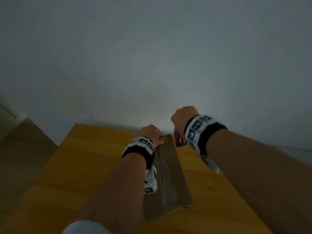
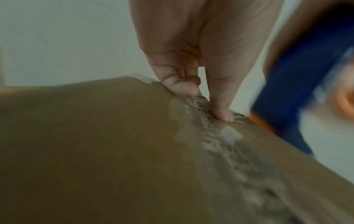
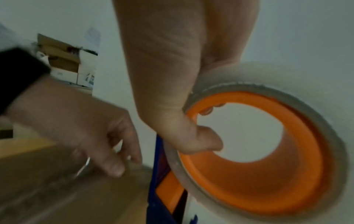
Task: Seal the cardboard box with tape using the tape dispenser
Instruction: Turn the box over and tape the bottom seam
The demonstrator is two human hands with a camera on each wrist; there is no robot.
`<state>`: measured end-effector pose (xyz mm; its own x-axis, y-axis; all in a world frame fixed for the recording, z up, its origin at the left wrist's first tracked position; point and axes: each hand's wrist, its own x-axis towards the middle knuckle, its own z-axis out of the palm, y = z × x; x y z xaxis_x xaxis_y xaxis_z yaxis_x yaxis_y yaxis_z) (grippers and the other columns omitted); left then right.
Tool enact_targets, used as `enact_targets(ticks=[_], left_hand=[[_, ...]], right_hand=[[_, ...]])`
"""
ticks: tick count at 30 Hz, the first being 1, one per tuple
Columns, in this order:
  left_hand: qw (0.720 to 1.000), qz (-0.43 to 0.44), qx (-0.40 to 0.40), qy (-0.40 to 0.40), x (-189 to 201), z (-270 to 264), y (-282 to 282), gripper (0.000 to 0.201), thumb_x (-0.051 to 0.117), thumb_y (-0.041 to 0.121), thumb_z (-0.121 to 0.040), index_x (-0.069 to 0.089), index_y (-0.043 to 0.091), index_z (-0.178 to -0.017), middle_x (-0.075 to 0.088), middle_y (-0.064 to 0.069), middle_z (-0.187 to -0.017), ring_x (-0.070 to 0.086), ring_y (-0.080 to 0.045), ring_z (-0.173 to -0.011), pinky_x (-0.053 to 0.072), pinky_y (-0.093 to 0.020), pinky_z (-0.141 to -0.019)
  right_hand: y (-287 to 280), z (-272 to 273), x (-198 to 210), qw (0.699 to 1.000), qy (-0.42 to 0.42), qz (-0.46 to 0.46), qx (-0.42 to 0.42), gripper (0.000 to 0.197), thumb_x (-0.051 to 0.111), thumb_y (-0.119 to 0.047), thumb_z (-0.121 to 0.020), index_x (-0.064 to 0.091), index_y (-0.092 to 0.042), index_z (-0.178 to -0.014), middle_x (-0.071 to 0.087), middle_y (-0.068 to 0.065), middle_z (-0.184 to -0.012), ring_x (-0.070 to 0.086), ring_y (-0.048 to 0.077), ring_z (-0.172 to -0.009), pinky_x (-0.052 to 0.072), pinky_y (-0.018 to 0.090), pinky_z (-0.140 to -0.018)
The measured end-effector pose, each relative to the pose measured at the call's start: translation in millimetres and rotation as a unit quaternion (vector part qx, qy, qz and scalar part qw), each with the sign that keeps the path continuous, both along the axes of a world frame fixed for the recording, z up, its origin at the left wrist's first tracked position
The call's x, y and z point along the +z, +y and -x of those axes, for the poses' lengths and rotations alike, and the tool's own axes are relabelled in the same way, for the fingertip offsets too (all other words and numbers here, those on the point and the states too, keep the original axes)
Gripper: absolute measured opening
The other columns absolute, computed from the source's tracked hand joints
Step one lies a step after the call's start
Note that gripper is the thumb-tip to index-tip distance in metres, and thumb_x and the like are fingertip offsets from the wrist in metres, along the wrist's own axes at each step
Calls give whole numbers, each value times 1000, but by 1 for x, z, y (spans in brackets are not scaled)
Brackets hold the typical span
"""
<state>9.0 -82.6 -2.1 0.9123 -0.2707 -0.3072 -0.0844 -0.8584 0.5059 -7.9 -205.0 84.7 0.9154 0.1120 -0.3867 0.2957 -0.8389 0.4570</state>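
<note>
A long brown cardboard box (image 1: 170,176) lies lengthwise on the yellow wooden table (image 1: 84,166), with a strip of clear tape (image 2: 220,144) running along its top seam. My left hand (image 1: 158,138) rests at the box's far end. Its thumb (image 2: 222,112) and a fingertip (image 2: 182,89) press the tape down at that edge. My right hand (image 1: 180,120) is raised just beyond the far right corner and grips the blue and orange tape dispenser (image 1: 179,141). Its thumb (image 3: 201,142) hooks into the roll's orange core (image 3: 287,189).
A plain white wall (image 1: 152,56) stands right behind the table's far edge. Floor (image 1: 20,149) shows to the left of the table. Stacked cardboard boxes (image 3: 70,63) stand far off in the right wrist view.
</note>
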Motion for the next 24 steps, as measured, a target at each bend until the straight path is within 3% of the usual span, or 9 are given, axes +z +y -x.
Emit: enact_targets(ticks=[1, 2, 4, 6, 11, 13, 16, 21, 24], left_hand=[[1000, -8, -8, -4, 1, -1, 0, 35, 70, 30, -84, 67, 21, -118, 66, -2, -121, 62, -21, -109, 50, -32, -96], [1000, -14, -15, -8, 1, -1, 0, 36, 69, 30, -84, 67, 21, -119, 66, -2, -122, 62, -22, -110, 50, -32, -96], [999, -21, -26, -9, 2, -3, 1, 36, 68, 32, -85, 67, 18, -119, 66, -4, -122, 62, -22, -109, 50, -33, -96], [999, -33, -29, -9, 1, -5, 1, 36, 68, 34, -85, 67, 16, -117, 67, -5, -119, 63, -23, -107, 50, -33, -95], [989, -141, 1, -49, -1, -11, 19, 41, 57, 48, -88, 70, 14, -105, 69, -5, -109, 62, -26, -102, 48, -36, -92], [983, -178, 20, -47, -2, -11, 30, 53, 50, 62, -85, 71, 14, -89, 68, -3, -90, 62, -26, -93, 50, -37, -89], [990, -129, 50, -5, -2, -10, 42, 50, 51, 64, -83, 64, 19, -65, 62, 0, -68, 62, -23, -71, 53, -31, -73], [992, -24, 105, 61, -3, -9, 57, 42, 67, 45, -80, 73, 6, -92, 72, -9, -93, 64, -25, -76, 55, -35, -78], [989, -33, 125, 66, -5, -4, 57, 49, 62, 55, -81, 69, 7, -86, 66, -8, -81, 56, -22, -63, 49, -31, -68]], right_hand=[[-2, 7, -9, 1000, 5, -10, -6, 25, 60, -25, -89, 53, -15, -67, 65, 5, -91, 64, 22, -89, 46, 30, -70], [-3, 13, -19, 999, 23, -15, -29, 20, 61, -27, -89, 57, -13, -73, 65, 7, -97, 64, 24, -94, 48, 32, -73], [-6, 23, -34, 997, 39, -40, -62, 25, 61, -27, -88, 63, -11, -107, 59, 12, -115, 60, 28, -107, 49, 37, -82], [-10, 27, -36, 994, 38, -58, -81, 40, 62, -33, -87, 58, -10, -120, 55, 13, -119, 59, 30, -108, 49, 37, -85], [-33, 18, -21, 991, -11, -73, -109, 44, 66, -33, -83, 55, -13, -120, 54, 10, -118, 59, 27, -106, 48, 35, -79], [-41, 18, -16, 990, -38, -76, -111, 44, 66, -30, -82, 52, -16, -122, 53, 9, -119, 58, 26, -105, 48, 34, -78], [-48, 20, -15, 990, -45, -73, -116, 45, 66, -31, -82, 50, -17, -122, 52, 8, -119, 58, 25, -104, 49, 34, -78], [-47, 27, -23, 988, -43, -83, -121, 44, 65, -32, -81, 48, -19, -121, 52, 6, -118, 59, 24, -104, 49, 34, -80], [-46, 30, -27, 989, -46, -89, -111, 45, 66, -31, -81, 48, -20, -121, 52, 6, -119, 59, 23, -104, 50, 34, -79]])
